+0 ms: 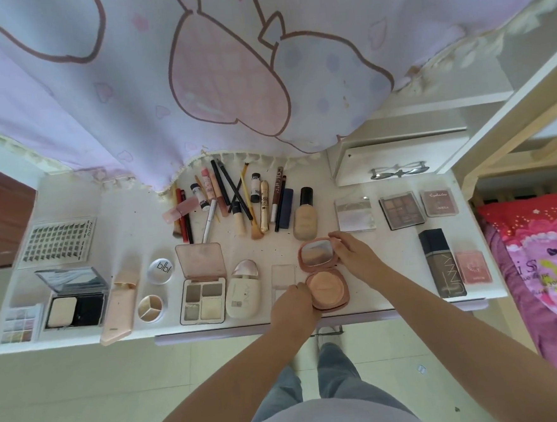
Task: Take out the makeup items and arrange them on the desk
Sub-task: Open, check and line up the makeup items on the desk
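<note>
From the head camera, looking down on the white desk (129, 214), and it's a busy spread: both hands are on the round pink compact (324, 275), which lies open at the near edge, a little right of centre. The left hand (292, 303) curls against the left rim of the powder pan, fingers wrapped at its edge and steadying the base; the right hand (352, 255) pinches the right edge of the mirrored lid, fingertips bent over the rim. So both hands are closed on the same item, neither one free. Just left of it sits a clear flat case (283, 276), then the cream bottle (243, 295) and the open four-pan palette (202, 297). Beyond, a loose cluster of pencils and brushes (230, 204) and the beige foundation bottle (304, 217). Off to the right, the dark tall bottle (442, 263) stands well apart. My read on handling: this compact looks light, hard plastic, smooth and likely slick, with a hinge that could flop and pressed powder that would crack if dropped. Best taken by the rim of the base, fingers off the powder face and off the mirror, and set down flat
</note>
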`<state>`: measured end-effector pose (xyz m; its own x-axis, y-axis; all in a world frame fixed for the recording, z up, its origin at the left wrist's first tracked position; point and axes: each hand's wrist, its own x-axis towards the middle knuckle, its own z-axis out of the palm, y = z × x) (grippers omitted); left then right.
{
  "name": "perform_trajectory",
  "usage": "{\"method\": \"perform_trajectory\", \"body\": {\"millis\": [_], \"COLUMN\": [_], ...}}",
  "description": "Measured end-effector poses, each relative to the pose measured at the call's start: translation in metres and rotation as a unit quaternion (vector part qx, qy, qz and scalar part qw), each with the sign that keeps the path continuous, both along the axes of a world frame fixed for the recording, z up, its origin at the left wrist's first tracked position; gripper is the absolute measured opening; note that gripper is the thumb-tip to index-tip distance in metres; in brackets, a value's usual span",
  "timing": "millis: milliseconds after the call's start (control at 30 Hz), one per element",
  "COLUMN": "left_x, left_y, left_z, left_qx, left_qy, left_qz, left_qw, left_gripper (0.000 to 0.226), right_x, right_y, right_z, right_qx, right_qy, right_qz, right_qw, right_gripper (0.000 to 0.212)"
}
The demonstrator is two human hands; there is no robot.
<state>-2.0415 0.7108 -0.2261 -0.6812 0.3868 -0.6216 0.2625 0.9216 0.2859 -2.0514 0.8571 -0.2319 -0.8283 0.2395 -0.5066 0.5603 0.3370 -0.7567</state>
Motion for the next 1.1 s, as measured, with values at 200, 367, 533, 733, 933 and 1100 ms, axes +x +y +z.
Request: {"method": "perform_trajectory", "body": {"millis": [200, 367, 533, 733, 933, 1100], "left_x": [-0.002, -0.008, -0.019, -0.023, -0.012, -0.002], "left_y": [-0.010, -0.014, -0.012, 0.007, 0.052, 0.084], "left_z": [0.005, 0.010, 0.017, 0.028, 0.038, 0.041], "left_qx": [0.013, 0.013, 0.026, 0.030, 0.041, 0.022], "left_qy": [0.009, 0.034, 0.080, 0.100, 0.103, 0.100], "left_qz": [-0.031, -0.078, -0.113, -0.166, -0.181, -0.152], "left_qw": [0.999, 0.996, 0.990, 0.981, 0.977, 0.983], "left_gripper": [0.031, 0.031, 0.030, 0.048, 0.040, 0.042], "right_x": [0.011, 0.034, 0.055, 0.086, 0.099, 0.081], "right_y": [-0.003, -0.004, -0.015, 0.024, 0.094, 0.114], "right_z": [-0.003, -0.004, -0.009, 0.014, 0.017, 0.004], "right_qx": [-0.003, -0.049, -0.026, 0.140, 0.447, 0.391], "right_qy": [-0.027, -0.051, -0.061, 0.015, -0.141, -0.156], "right_qz": [-0.046, -0.138, -0.154, -0.169, 0.027, 0.007], "right_qw": [0.999, 0.988, 0.986, 0.975, 0.883, 0.907], "right_gripper": [0.036, 0.033, 0.035, 0.028, 0.040, 0.049]}}
